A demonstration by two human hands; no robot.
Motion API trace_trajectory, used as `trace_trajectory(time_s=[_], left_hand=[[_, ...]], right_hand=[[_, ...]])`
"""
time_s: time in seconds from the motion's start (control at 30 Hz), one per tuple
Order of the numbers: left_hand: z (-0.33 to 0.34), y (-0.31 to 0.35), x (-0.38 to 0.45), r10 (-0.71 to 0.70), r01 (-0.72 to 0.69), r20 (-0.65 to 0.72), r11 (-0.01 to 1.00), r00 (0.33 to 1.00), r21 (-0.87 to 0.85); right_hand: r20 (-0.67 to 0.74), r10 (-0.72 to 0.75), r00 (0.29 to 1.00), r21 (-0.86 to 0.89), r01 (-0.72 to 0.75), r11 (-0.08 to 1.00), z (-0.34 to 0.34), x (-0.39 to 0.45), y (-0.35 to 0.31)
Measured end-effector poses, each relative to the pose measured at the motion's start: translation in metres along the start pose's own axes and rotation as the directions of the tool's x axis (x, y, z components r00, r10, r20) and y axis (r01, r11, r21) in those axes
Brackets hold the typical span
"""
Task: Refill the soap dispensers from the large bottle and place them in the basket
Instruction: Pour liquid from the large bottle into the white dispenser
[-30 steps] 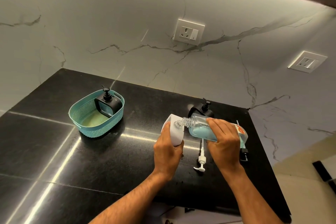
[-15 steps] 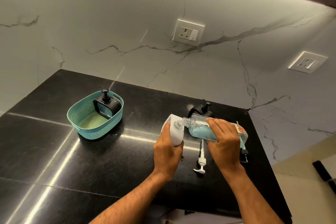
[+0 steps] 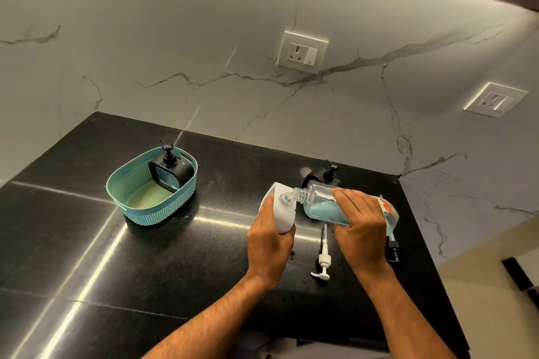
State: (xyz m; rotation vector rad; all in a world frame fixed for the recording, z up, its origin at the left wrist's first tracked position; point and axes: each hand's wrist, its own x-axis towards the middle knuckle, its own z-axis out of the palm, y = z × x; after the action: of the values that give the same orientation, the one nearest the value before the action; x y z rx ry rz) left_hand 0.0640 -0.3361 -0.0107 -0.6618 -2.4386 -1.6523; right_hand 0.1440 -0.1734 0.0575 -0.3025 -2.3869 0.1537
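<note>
bottle: the clear bottle [image 3: 344, 202] is lying nearly flat in the right hand [image 3: 360, 230], blue soap pooling along its low side, roughly half full, neck pointing left into the dispenser's top
white dispenser: the left hand [image 3: 269, 245] is gripping the white dispenser [image 3: 281, 207] from below, fingers wrapped round its body, tilting it toward the bottle mouth; can't see how much is inside
right fingers: curling over the top of the bottle, thumb hidden underneath
basket: the teal basket [image 3: 128, 183] is sitting well left of the hands, holding one black dispenser [image 3: 172, 175] leaning on the far right wall, blue soap showing through its window; the rest of the floor is bare
second black dispenser: black dispenser [image 3: 326, 178] standing just behind the bottle, mostly hidden, pump on
pumps: white pump [image 3: 322, 259] lying on the surface between the hands; a black pump [image 3: 392, 248] lying by the right wrist
surface: the black surface [image 3: 73, 242] is ending close behind the right hand at the right edge; wide open stretch between hands and basket
</note>
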Motion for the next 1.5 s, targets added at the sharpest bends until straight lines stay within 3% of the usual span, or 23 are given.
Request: trace_trajectory(time_s=[1.5], left_hand=[[-0.0009,0.0043,0.0010,0.034,-0.034,-0.002,0.999,0.999,0.006]], right_hand=[[-0.001,-0.057,0.998,-0.048,0.057,0.997,-0.0102,0.0064,0.0009]])
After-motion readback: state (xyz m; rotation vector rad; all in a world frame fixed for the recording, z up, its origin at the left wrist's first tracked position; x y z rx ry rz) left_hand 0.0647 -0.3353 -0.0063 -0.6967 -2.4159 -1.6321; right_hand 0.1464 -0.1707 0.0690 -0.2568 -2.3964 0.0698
